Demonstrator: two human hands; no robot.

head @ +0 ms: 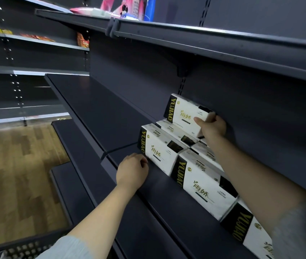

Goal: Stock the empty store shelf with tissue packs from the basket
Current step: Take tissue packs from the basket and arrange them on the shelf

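Note:
Several white tissue packs with black and gold ends stand on the dark shelf [99, 116]. My right hand [211, 127] grips one tissue pack [184, 111] at its right end, holding it on top of a rear pack [176, 130] near the back wall. My left hand [132, 171] rests on the shelf's front part with fingers loosely curled, its fingertips just beside the front-left pack [158, 148]; it holds nothing. More packs [202, 186] line the shelf to the right. The black basket [23, 248] shows at the bottom left corner.
An upper shelf [185, 36] overhangs the packs and carries pink and blue goods [127, 8]. Lower shelves [73, 184] jut out below. Another shelving unit with snack packets [82, 41] stands at the far left. Wood-pattern floor [17, 174] lies on the left.

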